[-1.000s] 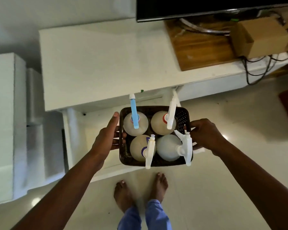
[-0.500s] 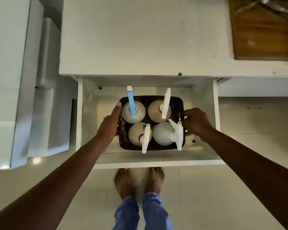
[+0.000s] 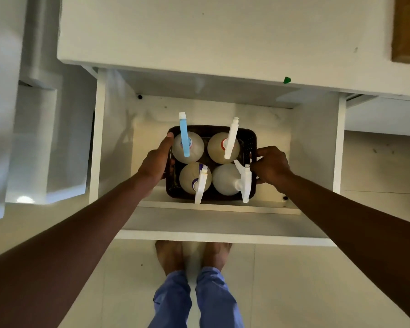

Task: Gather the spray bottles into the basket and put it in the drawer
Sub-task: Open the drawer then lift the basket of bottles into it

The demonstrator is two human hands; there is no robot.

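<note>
Four spray bottles [image 3: 211,162] are riding upright in the dark basket [image 3: 250,140] I am holding inside the open drawer [image 3: 223,223], left grip [image 3: 155,163] and right grip [image 3: 271,166] clamping its sides, and the tall trigger heads are risking catching under the desk [image 3: 199,31] edge.

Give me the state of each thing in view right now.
White pull-out drawer: open.
Dark woven plastic basket: inside the drawer, gripped on both sides.
Four pale round spray bottles: upright in the basket.
Left hand: gripping the basket's left rim.
Right hand: gripping the right rim.
</note>
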